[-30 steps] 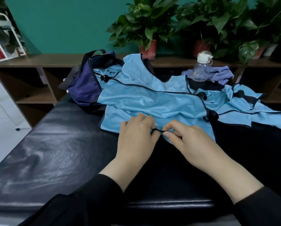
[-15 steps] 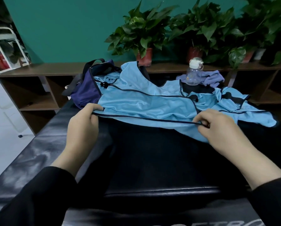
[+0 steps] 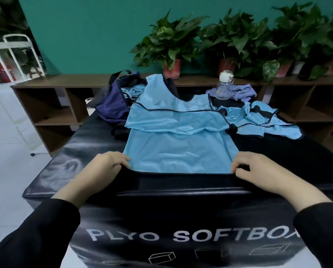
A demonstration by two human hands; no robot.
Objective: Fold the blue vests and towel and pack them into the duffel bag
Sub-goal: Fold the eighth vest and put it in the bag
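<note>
Drawn nearer since the earlier frame, the blue vest's (image 3: 181, 157) hem is being pinched taut by the left hand (image 3: 105, 167) and right hand (image 3: 258, 171) for flattening.

The blue vest (image 3: 181, 151) is thin, smooth cloth with a faint sheen and dark piping. The desk (image 3: 74, 161) has a glossy black leather-like cover. The duffel bag (image 3: 111, 107) looks matt navy fabric; the bottle (image 3: 224, 89) clear plastic; the shelf (image 3: 65, 82) brown wood.
</note>
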